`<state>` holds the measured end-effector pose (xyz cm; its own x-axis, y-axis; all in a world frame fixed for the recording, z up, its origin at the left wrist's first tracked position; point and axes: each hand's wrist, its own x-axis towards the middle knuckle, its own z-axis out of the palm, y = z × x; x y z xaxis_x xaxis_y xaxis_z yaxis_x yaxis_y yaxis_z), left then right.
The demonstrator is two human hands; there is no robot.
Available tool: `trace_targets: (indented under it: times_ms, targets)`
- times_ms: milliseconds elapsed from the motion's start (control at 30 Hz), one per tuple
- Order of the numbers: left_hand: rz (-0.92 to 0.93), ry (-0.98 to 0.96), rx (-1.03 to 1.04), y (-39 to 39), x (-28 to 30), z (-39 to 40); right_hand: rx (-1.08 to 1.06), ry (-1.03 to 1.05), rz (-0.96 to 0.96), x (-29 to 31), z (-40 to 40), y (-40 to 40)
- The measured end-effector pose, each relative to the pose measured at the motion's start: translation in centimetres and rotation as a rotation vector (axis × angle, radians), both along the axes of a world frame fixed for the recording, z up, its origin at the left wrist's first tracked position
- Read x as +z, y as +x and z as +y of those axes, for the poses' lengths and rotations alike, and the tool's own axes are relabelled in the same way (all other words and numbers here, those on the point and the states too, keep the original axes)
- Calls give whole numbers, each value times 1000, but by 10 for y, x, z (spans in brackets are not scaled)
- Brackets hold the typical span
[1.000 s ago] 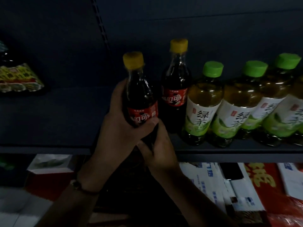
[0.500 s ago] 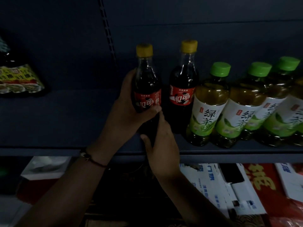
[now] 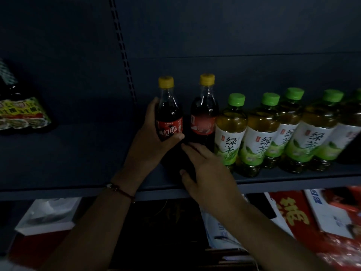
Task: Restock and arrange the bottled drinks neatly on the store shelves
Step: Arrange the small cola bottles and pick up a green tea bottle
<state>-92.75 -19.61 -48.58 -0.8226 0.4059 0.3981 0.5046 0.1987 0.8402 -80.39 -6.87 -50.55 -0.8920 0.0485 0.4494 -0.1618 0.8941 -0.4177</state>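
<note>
left hands (image 3: 150, 145) grips cola bottle (image 3: 169, 116) on shelf (image 3: 68, 159).

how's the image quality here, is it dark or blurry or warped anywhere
Head view: dim overall, the shelf and back panel nearly black; the label of the second cola bottle is smeared, while that of the cola bottle gripped by the left hand reads sharply; wide-angle distortion tilts the green tea bottles toward the right edge; the right hand is slightly soft.
</note>
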Motion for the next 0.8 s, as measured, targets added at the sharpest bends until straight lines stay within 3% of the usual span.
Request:
trace_targets:
  times_ms: [167, 300, 433, 567, 700, 800]
  targets:
    - [110, -73, 136, 19, 17, -3, -13, 162, 135, 69, 24, 27]
    - [609, -305, 289, 36, 55, 7, -123, 328, 176, 108, 52, 22]
    - [919, -608, 273, 26, 82, 35, -267, 484, -42, 122, 77, 3]
    - [964, -767, 235, 18, 77, 50, -261, 469, -141, 119, 86, -3]
    - [988, -743, 256, 13, 68, 50, -192, 396, -76, 122, 88, 2]
    - [941, -743, 221, 13, 67, 51, -85, 223, -7, 123, 93, 11]
